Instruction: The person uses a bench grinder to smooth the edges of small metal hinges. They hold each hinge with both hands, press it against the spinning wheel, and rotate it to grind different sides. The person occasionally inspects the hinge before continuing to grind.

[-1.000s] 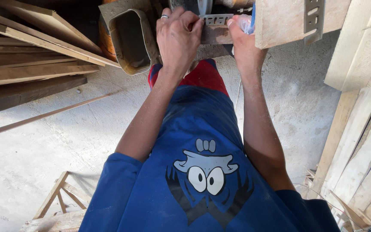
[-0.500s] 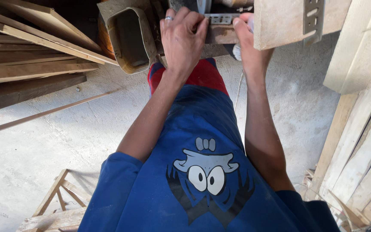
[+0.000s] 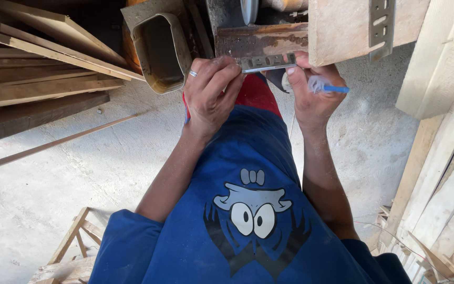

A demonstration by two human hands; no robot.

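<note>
Pinching the long slotted grey metal blade [image 3: 266, 62] with my left hand [image 3: 211, 94], I steady its far end with my right hand [image 3: 311, 97], which also clutches a blue-handled brush [image 3: 328, 88]. It sits against the rusty machine plate [image 3: 261, 42]; its edge could nick a fingertip if it slips.

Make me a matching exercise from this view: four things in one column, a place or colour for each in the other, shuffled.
Things:
1. ring
2. blue-handled tool
3. metal duct
4. wooden planks

Places or colours:
A. stacked at the left of the view
B. on a finger of the left hand
C. gripped in the right hand
D. open-mouthed, just left of the hands, at the top

Pairs: 1-B, 2-C, 3-D, 4-A
</note>
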